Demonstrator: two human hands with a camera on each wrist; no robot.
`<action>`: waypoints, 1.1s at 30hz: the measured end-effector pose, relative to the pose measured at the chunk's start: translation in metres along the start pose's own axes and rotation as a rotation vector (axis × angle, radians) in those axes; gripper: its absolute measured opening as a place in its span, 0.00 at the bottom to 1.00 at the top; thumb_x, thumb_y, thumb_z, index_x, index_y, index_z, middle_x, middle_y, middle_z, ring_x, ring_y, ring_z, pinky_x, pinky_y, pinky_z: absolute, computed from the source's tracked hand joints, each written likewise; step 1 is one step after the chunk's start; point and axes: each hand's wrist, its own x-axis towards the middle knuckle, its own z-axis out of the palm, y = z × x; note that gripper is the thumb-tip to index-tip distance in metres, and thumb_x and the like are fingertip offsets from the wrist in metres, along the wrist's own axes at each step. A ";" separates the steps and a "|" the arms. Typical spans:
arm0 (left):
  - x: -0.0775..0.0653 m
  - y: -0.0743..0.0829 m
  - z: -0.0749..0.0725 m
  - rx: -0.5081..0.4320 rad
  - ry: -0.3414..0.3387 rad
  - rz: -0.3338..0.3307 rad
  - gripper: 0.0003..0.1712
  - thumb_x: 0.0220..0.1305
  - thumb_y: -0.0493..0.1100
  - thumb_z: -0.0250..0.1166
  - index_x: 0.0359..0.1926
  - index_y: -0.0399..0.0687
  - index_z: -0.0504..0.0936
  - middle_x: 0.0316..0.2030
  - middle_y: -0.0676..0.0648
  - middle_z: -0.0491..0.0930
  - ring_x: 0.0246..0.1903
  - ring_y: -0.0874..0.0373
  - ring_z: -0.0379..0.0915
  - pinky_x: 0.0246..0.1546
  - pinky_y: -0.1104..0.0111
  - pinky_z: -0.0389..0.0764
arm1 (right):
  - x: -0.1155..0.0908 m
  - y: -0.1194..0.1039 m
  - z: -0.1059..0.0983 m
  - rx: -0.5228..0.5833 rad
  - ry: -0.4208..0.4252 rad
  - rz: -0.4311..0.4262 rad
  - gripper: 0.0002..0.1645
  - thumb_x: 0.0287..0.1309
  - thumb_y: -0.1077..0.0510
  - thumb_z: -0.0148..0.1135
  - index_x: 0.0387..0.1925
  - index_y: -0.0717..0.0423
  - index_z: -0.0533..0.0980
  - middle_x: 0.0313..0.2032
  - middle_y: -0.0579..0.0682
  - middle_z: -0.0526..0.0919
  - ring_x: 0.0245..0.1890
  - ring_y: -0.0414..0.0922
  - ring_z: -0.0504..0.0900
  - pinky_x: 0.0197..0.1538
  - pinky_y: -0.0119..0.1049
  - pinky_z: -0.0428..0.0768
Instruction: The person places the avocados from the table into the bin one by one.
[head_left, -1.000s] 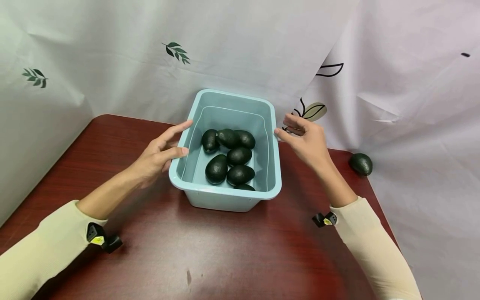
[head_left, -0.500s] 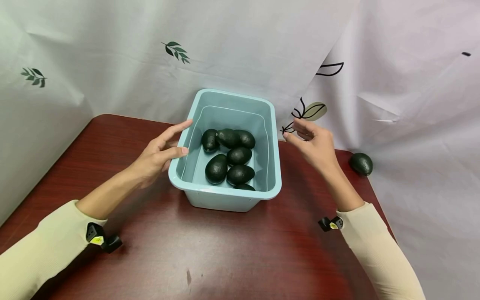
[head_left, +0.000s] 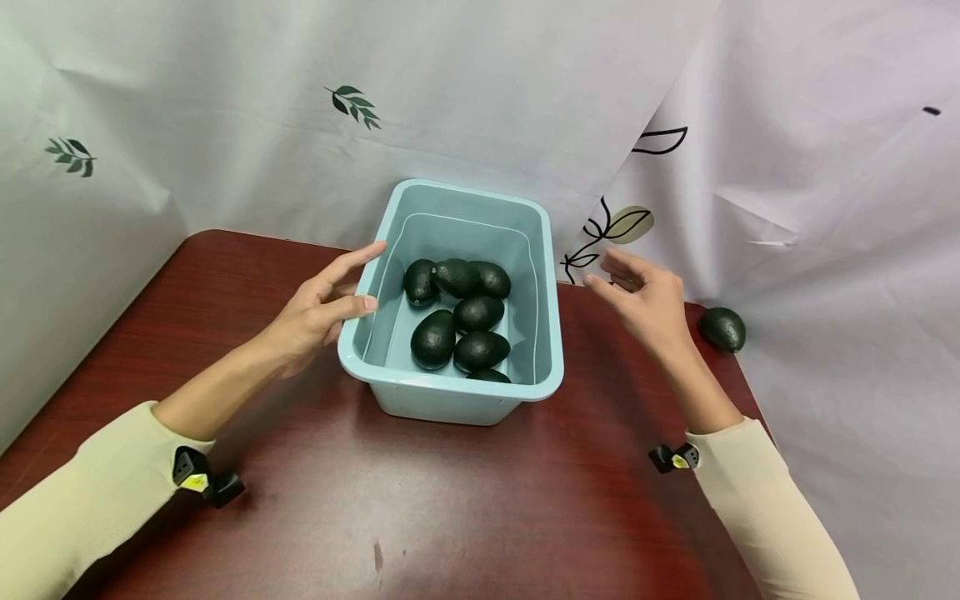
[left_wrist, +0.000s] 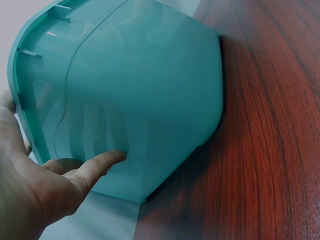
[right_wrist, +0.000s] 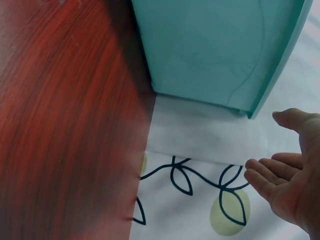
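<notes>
A light-blue plastic tub (head_left: 457,400) stands on the table with several dark green avocados (head_left: 433,339) inside. My left hand (head_left: 315,312) holds its left rim, thumb and index finger over the edge. In the left wrist view, other fingers (left_wrist: 102,165) of that hand touch the outer wall. To the right of the tub, my right hand (head_left: 645,304) hovers apart from it, fingers loosely bent with nothing between them. One more avocado (head_left: 722,330) lies at the table's right edge, beyond the right hand. The tub's near wall partly hides one avocado inside.
The dark red wooden table (head_left: 420,517) reaches back to a pale curtain (head_left: 465,92) printed with leaves. The curtain hangs close behind the tub and along both sides of the table.
My right hand has moved away from the tub's right rim, to the right and slightly nearer. The left hand, tub and avocados have stayed where they were.
</notes>
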 end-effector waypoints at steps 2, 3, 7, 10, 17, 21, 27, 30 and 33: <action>0.000 0.000 0.000 0.001 0.000 -0.001 0.44 0.81 0.37 0.62 0.89 0.69 0.62 0.62 0.47 0.86 0.54 0.58 0.90 0.52 0.61 0.94 | -0.002 0.002 -0.002 -0.010 0.010 0.011 0.36 0.68 0.47 0.82 0.72 0.56 0.84 0.64 0.60 0.91 0.65 0.56 0.91 0.67 0.35 0.88; 0.000 0.000 0.000 0.001 0.000 0.000 0.44 0.81 0.37 0.62 0.89 0.69 0.62 0.61 0.47 0.86 0.54 0.58 0.90 0.52 0.60 0.94 | -0.002 0.004 -0.004 -0.019 0.013 0.017 0.36 0.68 0.47 0.82 0.72 0.56 0.84 0.64 0.60 0.91 0.65 0.56 0.92 0.66 0.34 0.88; 0.000 0.001 0.001 0.006 0.000 -0.002 0.44 0.81 0.37 0.62 0.89 0.69 0.62 0.61 0.48 0.87 0.54 0.58 0.90 0.53 0.58 0.94 | -0.004 0.012 -0.010 -0.046 0.031 0.041 0.36 0.67 0.46 0.82 0.71 0.55 0.84 0.64 0.59 0.91 0.64 0.55 0.92 0.63 0.27 0.87; 0.000 0.002 0.001 0.006 0.000 -0.003 0.44 0.81 0.37 0.62 0.89 0.69 0.62 0.61 0.48 0.87 0.54 0.58 0.90 0.53 0.58 0.94 | -0.004 0.016 -0.015 -0.053 0.041 0.051 0.36 0.67 0.46 0.82 0.71 0.55 0.84 0.63 0.59 0.91 0.64 0.56 0.92 0.62 0.24 0.86; -0.001 0.000 0.000 0.014 -0.001 -0.001 0.44 0.81 0.37 0.62 0.90 0.69 0.61 0.62 0.48 0.85 0.54 0.59 0.90 0.53 0.58 0.94 | -0.005 0.025 -0.019 -0.023 0.058 0.094 0.37 0.66 0.46 0.82 0.71 0.55 0.84 0.64 0.60 0.91 0.56 0.36 0.93 0.57 0.17 0.84; -0.001 -0.001 0.000 0.014 -0.003 0.001 0.44 0.81 0.37 0.62 0.90 0.68 0.61 0.61 0.48 0.86 0.53 0.58 0.90 0.53 0.58 0.94 | -0.007 0.029 -0.020 0.001 0.064 0.102 0.36 0.66 0.47 0.82 0.71 0.58 0.84 0.63 0.63 0.91 0.50 0.23 0.89 0.56 0.16 0.84; -0.001 0.000 0.000 0.014 -0.001 0.004 0.44 0.81 0.37 0.62 0.90 0.68 0.61 0.61 0.48 0.86 0.53 0.58 0.90 0.52 0.58 0.94 | -0.010 0.031 -0.025 -0.004 0.069 0.126 0.37 0.67 0.44 0.81 0.71 0.56 0.84 0.64 0.60 0.91 0.46 0.18 0.86 0.55 0.15 0.83; -0.001 0.000 0.000 0.013 -0.001 0.004 0.43 0.81 0.37 0.62 0.90 0.68 0.62 0.61 0.48 0.86 0.53 0.58 0.90 0.52 0.58 0.94 | -0.010 0.034 -0.029 -0.012 0.081 0.129 0.37 0.67 0.44 0.81 0.71 0.56 0.84 0.64 0.60 0.91 0.46 0.17 0.86 0.54 0.15 0.83; 0.000 0.001 0.000 0.013 -0.003 0.004 0.43 0.82 0.37 0.62 0.90 0.68 0.62 0.62 0.48 0.86 0.54 0.58 0.90 0.53 0.58 0.94 | -0.012 0.036 -0.032 -0.017 0.091 0.133 0.37 0.67 0.44 0.81 0.71 0.56 0.84 0.64 0.61 0.91 0.46 0.16 0.86 0.54 0.15 0.83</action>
